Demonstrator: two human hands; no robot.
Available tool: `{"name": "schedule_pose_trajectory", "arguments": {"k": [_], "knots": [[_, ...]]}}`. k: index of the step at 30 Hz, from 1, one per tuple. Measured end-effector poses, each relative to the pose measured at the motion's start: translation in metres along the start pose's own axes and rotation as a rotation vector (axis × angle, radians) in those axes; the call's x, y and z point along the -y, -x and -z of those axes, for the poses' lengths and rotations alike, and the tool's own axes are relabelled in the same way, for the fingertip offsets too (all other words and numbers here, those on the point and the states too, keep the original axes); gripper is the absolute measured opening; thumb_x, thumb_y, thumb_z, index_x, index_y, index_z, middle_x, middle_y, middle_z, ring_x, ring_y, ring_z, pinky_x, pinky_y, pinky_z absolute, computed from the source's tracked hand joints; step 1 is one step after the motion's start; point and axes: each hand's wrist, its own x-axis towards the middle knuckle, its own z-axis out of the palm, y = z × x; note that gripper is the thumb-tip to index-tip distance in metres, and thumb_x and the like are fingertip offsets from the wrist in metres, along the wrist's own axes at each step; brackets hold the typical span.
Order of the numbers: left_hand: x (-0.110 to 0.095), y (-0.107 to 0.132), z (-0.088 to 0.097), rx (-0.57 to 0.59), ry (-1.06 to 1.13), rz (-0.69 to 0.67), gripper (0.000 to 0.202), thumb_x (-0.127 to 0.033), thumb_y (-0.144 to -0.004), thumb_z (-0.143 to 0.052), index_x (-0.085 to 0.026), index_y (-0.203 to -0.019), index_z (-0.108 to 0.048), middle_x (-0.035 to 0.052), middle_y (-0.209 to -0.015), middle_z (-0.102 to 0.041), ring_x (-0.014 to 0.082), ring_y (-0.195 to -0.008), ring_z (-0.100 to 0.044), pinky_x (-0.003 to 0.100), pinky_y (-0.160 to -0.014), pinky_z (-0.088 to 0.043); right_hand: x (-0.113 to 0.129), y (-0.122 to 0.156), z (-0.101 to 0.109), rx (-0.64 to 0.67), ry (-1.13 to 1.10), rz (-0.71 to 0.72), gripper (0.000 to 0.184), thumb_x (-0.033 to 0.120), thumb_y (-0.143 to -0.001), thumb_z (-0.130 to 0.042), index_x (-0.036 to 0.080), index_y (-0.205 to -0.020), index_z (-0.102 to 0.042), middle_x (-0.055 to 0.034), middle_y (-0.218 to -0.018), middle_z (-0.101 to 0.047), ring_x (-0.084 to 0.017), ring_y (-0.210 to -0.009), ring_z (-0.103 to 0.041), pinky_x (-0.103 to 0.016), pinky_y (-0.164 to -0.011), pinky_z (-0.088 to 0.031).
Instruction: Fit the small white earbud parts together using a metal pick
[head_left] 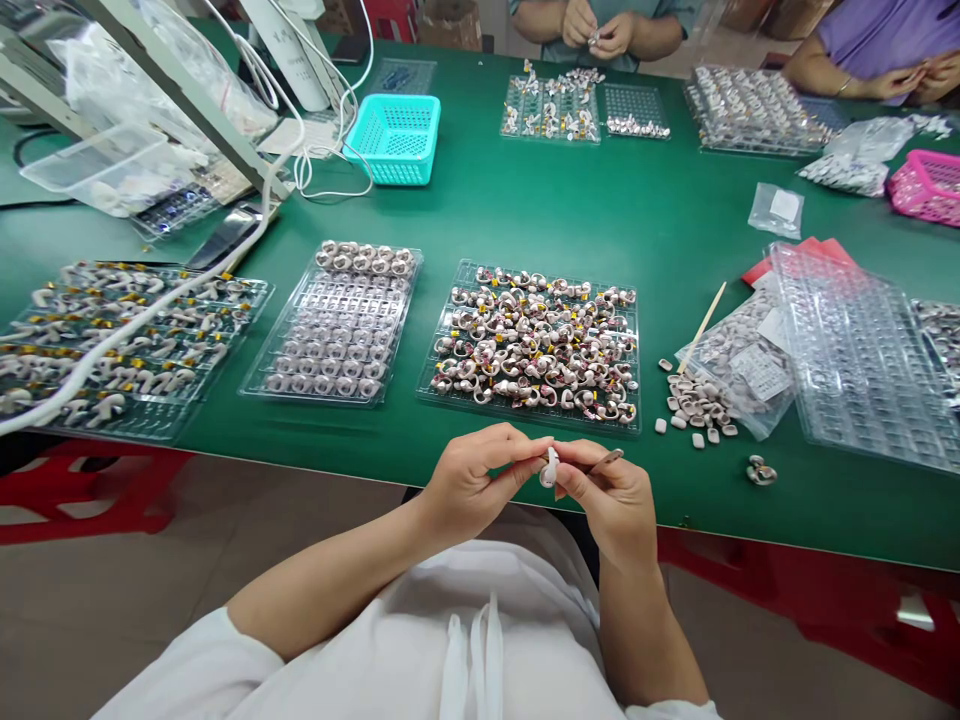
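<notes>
Close to the table's front edge, both hands pinch a small pale curved earphone part (550,468) between their fingertips. My left hand (476,482) grips it from the left, thumb and forefinger closed. From the other side my right hand (613,500) has its fingers closed around it. A thin brownish tool (609,459), its kind unclear, also sticks out of my right hand. Just beyond the hands lies a clear tray (631,400) heaped with similar curved earphone parts (536,340) that show bits of yellow. To the right sits a pile of small pale caps (701,405).
Left are a tray of round pale parts (330,320) and another of curved parts (135,340). A white cable (150,325) crosses above. Farther back stands a turquoise basket (394,140). Stacked clear trays (862,350) lie right. Two people work across the table.
</notes>
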Motion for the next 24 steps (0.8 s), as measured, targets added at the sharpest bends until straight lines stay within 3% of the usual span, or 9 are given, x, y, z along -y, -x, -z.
{"name": "schedule_pose_trajectory", "arguments": {"k": [6,12,24], "knots": [[0.0,0.0,-0.002,-0.026,-0.028,-0.024,0.024,-0.013,-0.089,-0.062,-0.018,-0.109,-0.074,0.0054,-0.078,-0.073,0.0126,-0.07,-0.067,0.021,-0.065,-0.054,-0.001,0.003,0.0,0.002,0.038,0.034,0.02,0.023,-0.085,-0.072,0.027,-0.104,-0.077,-0.0028,-0.089,-0.073,-0.011,-0.064,-0.066,-0.022,-0.053,-0.059],[-0.003,0.0,-0.005,-0.08,0.001,0.02,0.02,-0.012,-0.087,-0.066,-0.016,-0.103,-0.077,0.0057,-0.074,-0.072,0.0127,-0.067,-0.065,0.022,-0.063,-0.052,-0.005,0.01,-0.005,-0.086,0.104,0.089,0.023,0.021,-0.086,-0.071,0.029,-0.107,-0.076,-0.0019,-0.091,-0.073,-0.011,-0.062,-0.065,-0.022,-0.053,-0.059],[-0.005,0.0,-0.011,-0.103,0.053,0.05,0.019,-0.013,-0.086,-0.067,-0.015,-0.101,-0.077,0.0073,-0.074,-0.073,0.014,-0.068,-0.066,0.023,-0.063,-0.053,-0.011,0.017,-0.007,-0.173,0.103,0.237,0.019,0.015,-0.084,-0.071,0.027,-0.099,-0.074,-0.0039,-0.092,-0.07,-0.014,-0.068,-0.065,-0.025,-0.052,-0.054]]}}
